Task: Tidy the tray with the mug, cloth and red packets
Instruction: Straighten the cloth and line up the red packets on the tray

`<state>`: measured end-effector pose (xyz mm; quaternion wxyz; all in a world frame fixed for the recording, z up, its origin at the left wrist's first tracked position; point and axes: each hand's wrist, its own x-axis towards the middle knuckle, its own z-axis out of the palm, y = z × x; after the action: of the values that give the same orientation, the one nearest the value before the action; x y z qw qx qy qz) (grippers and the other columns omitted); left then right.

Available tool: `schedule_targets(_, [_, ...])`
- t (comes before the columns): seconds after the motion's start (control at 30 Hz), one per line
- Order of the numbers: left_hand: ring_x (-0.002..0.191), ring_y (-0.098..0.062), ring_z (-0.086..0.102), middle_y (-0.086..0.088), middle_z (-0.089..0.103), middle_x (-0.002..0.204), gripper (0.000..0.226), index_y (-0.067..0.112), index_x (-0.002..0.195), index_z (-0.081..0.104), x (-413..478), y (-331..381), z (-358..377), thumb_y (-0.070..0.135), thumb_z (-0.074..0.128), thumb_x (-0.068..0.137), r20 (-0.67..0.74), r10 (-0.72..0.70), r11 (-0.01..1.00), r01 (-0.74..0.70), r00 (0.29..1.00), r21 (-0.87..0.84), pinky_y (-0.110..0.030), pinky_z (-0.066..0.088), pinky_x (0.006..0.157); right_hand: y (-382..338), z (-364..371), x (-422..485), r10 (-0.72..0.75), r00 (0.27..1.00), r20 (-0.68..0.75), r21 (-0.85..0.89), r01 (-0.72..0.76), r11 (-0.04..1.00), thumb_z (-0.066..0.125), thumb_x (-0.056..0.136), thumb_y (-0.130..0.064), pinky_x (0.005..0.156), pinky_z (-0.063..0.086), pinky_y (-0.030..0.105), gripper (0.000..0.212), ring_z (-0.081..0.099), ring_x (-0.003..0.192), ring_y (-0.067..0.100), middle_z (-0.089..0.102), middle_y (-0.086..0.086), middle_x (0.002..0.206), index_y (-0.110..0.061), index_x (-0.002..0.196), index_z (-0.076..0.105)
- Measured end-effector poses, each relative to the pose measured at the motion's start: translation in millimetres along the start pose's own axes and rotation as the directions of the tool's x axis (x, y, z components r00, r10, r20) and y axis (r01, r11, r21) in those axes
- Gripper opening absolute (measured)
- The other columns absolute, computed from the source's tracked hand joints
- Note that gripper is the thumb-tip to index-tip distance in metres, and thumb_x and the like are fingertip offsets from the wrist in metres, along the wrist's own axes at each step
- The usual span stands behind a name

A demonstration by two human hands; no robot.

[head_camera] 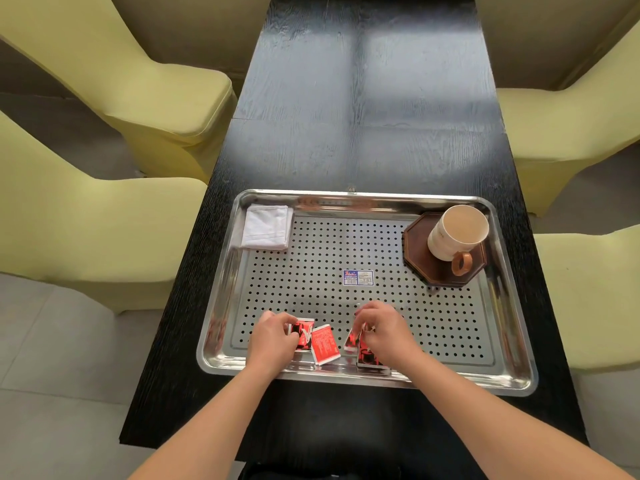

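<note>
A perforated steel tray (498,327) lies on the black table. Folded white cloth (266,227) sits in its far left corner. A cream mug (456,232) with a wooden handle stands on a dark octagonal coaster (419,252) at the far right. Several red packets lie along the near edge. My left hand (272,341) pinches one red packet (302,332); another packet (325,345) lies loose beside it. My right hand (384,332) pinches an upright red packet (367,356), with one more leaning packet (351,339) against it.
Yellow-green covered chairs (114,216) stand on both sides of the narrow black table (363,98). A small printed sticker (358,277) is on the tray's middle. Grey floor tiles lie at the left.
</note>
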<state>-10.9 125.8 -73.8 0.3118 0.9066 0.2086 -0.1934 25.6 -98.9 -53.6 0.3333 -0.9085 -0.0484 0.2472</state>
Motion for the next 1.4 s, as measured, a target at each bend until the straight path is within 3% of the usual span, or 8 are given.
schedule_targets(0.17, [0.09, -0.007, 0.057, 0.005, 0.051, 0.106, 0.03, 0.023, 0.119, 0.067, -1.2, -2.0, 0.5, 0.018, 0.066, 0.09, 0.01, 0.019, 1.0, -0.019, 1.0, -0.009, -0.015, 0.037, 0.063, -0.8, 5.1, 0.3, -0.032, 0.999, 0.021, -0.167, 0.035, 0.985, 0.057, 0.08, 0.004, 0.101, 0.039, 0.033, 0.035, 0.043, 0.12, 0.012, 0.065, -0.015, 0.118, -0.025, 0.082, 0.076])
schedule_targets(0.23, [0.088, -0.005, 0.055, 0.005, 0.051, 0.106, 0.03, 0.024, 0.119, 0.067, -1.4, -2.6, 1.1, 0.019, 0.067, 0.089, 0.008, 0.024, 1.0, -0.023, 1.0, -0.008, -0.011, 0.033, 0.059, -7.9, 11.1, 1.6, -0.1, 0.995, -0.001, -0.206, 0.098, 0.974, 0.059, 0.081, -0.006, 0.1, 0.039, 0.033, 0.032, 0.044, 0.118, 0.014, 0.064, -0.014, 0.117, -0.027, 0.101, 0.072])
schedule_targets(0.33, [0.083, -0.003, 0.053, 0.005, 0.051, 0.108, 0.032, 0.024, 0.12, 0.067, -1.9, -2.6, 1.7, 0.02, 0.07, 0.088, 0.009, 0.024, 1.0, -0.023, 1.0, -0.007, -0.01, 0.032, 0.058, -18.6, 25.7, 7.3, -0.203, 0.969, 0.142, -0.382, 0.243, 0.892, 0.063, 0.084, -0.025, 0.103, 0.037, 0.037, 0.048, 0.042, 0.123, 0.019, 0.058, -0.01, 0.128, -0.026, 0.132, 0.057])
schedule_targets(0.53, [0.08, -0.005, 0.053, 0.005, 0.048, 0.108, 0.037, 0.024, 0.123, 0.065, -3.7, -1.6, 2.6, 0.021, 0.071, 0.087, 0.032, 0.032, 0.999, -0.033, 0.999, 0.042, -0.015, 0.038, 0.061, -25.1, 41.4, 14.7, -0.251, 0.94, 0.231, -0.589, 0.34, 0.733, 0.063, 0.086, -0.025, 0.099, 0.036, 0.043, 0.052, 0.041, 0.117, 0.027, 0.053, 0.002, 0.125, -0.022, 0.136, 0.05])
schedule_targets(0.67, [0.085, -0.008, 0.054, 0.006, 0.046, 0.108, 0.041, 0.024, 0.125, 0.063, -6.1, -1.9, 2.4, 0.018, 0.072, 0.086, 0.042, 0.037, 0.998, -0.039, 0.998, 0.048, -0.024, 0.05, 0.075, -27.2, 41.6, 15.9, -0.221, 0.95, 0.22, -0.591, 0.31, 0.745, 0.062, 0.085, -0.023, 0.1, 0.036, 0.043, 0.038, 0.04, 0.112, 0.027, 0.051, 0.003, 0.114, -0.019, 0.122, 0.055])
schedule_targets(0.93, [0.084, -0.008, 0.054, 0.007, 0.044, 0.106, 0.039, 0.023, 0.125, 0.064, -7.0, -2.2, 1.4, 0.017, 0.071, 0.087, 0.05, 0.048, 0.997, -0.051, 0.998, 0.054, -0.018, 0.043, 0.069, -23.0, 30.3, 11.1, -0.155, 0.985, 0.07, -0.423, 0.17, 0.89, 0.062, 0.086, -0.029, 0.088, 0.037, 0.036, 0.014, 0.044, 0.099, 0.019, 0.055, -0.006, 0.101, -0.024, 0.099, 0.06])
schedule_targets(1.1, [0.085, -0.01, 0.055, 0.005, 0.045, 0.108, 0.036, 0.022, 0.127, 0.062, -9.9, 1.9, 1.8, 0.018, 0.066, 0.091, 0.033, 0.047, 0.995, -0.049, 0.998, 0.084, -0.022, 0.049, 0.073, -22.4, 26.3, 4.7, -0.162, 0.986, -0.034, -0.196, 0.153, 0.969, 0.063, 0.085, 0.0, 0.068, 0.044, 0.03, 0.017, 0.053, 0.082, 0.019, 0.054, -0.002, 0.097, -0.016, 0.088, 0.062])
schedule_targets(1.4, [0.089, -0.012, 0.054, 0.003, 0.042, 0.111, 0.051, 0.028, 0.143, 0.047, -11.3, 9.3, -4.6, 0.019, 0.059, 0.094, 0.058, 0.087, 0.985, -0.094, 0.995, 0.142, -0.027, 0.051, 0.076, -11.4, 28.9, -5.2, -0.201, 0.974, 0.101, -0.228, 0.219, 0.949, 0.059, 0.083, -0.002, 0.085, 0.043, 0.026, 0.025, 0.054, 0.105, 0.018, 0.061, -0.004, 0.109, -0.018, 0.095, 0.075])
